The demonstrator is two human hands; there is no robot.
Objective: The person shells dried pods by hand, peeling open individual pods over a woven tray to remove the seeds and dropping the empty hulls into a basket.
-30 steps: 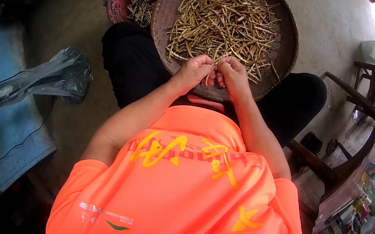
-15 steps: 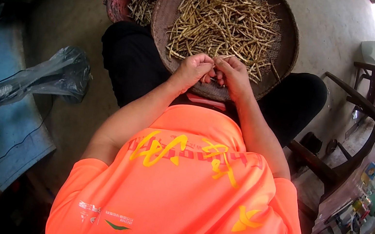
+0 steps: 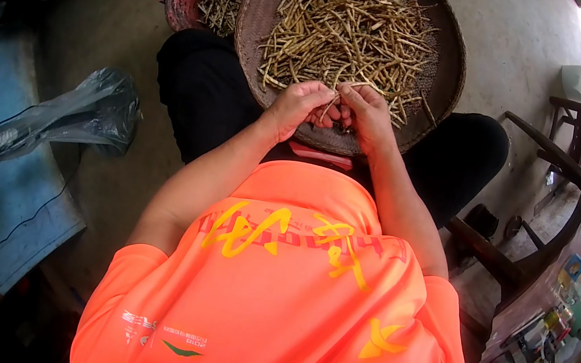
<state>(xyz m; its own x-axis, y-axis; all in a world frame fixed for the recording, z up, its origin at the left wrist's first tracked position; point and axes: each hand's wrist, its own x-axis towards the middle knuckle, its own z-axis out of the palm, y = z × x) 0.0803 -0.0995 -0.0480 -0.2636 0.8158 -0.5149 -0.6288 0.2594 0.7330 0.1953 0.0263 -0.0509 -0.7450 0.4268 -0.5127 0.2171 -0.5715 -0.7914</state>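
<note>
Shifted slightly since the earlier frame, one slender pod (image 3: 330,104) showed more plainly. Your left hand (image 3: 294,108) and right hand (image 3: 367,118) both pinched it above the near side of the woven tray (image 3: 252,31), beside the heaped pods (image 3: 351,35).

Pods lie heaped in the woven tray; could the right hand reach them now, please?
Probably yes: the right hand is at the near edge of the pods, with nothing visible blocking it, though it looks occupied.
</note>
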